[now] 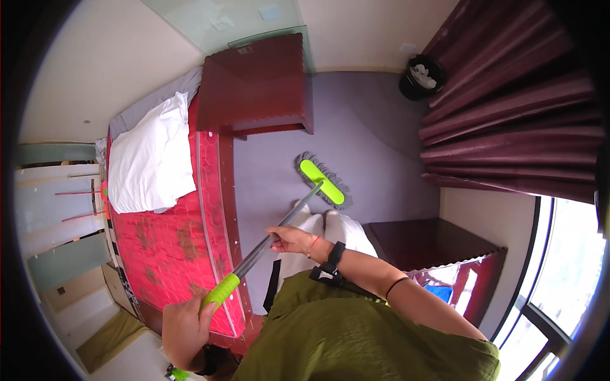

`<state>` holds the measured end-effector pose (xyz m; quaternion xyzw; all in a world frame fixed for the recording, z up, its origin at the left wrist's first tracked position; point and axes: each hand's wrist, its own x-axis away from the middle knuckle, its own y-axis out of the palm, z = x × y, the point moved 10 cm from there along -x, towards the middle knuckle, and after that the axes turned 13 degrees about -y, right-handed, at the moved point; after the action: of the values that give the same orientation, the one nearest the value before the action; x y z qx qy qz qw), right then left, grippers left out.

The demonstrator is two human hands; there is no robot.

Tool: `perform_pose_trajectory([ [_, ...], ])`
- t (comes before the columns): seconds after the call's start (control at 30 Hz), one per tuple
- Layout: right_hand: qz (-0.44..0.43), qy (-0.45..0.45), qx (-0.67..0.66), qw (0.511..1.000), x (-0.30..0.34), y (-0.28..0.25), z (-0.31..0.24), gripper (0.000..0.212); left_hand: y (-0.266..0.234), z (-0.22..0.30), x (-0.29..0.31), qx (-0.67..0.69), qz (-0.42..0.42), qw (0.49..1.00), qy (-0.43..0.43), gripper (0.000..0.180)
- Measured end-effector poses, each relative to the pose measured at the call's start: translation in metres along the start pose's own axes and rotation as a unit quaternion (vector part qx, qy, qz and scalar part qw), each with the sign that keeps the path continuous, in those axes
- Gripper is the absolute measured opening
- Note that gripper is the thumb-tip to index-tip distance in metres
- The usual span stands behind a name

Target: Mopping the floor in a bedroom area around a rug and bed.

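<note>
Olive-green shirt fabric [356,324] is filling the lower foreground, nearest the camera. Beyond it, a flat mop [295,212] is slanting from lower left toward the centre, and its head is apparently resting on the grey floor [273,165], just ahead of the light-trousered legs [308,222], to the right of the red-covered bed [152,254] and short of the dark-red cabinet [254,82]. The left hand [183,330] is gripping the upper end of the lime-green grip [221,291], its thumb lying along the side; the remaining fingers are curling out of sight, so their exact closure is not showing. The right hand [292,240] is encircling the grey pole [254,257] farther down, its visible fingers bending closely around the shaft. Judging by form, the pole is serving as a stiff, light lever, while the green head plate [324,184] is adding modest weight at the far end. The grey fringe [343,200] is probably behaving as soft, yielding material and offering no firm hold. Smooth shaft surfaces are possibly allowing slip; the grip and mid-pole are therefore providing the preferred holding points.
</note>
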<state>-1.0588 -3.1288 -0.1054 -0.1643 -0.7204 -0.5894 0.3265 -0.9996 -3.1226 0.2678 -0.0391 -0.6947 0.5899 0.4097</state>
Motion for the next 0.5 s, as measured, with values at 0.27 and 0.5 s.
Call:
perform_pose_trajectory([
  [0.27,0.087,-0.091,0.014,0.992,0.029,-0.036,-0.08,0.02,-0.024,0.031,-0.044,0.054,0.023,0.99,0.13,0.026],
  [0.5,0.324,-0.208,-0.006,0.923,0.053,-0.212,-0.217,0.03,0.086,0.131,-0.164,0.12,-0.103,0.943,0.294,0.031],
])
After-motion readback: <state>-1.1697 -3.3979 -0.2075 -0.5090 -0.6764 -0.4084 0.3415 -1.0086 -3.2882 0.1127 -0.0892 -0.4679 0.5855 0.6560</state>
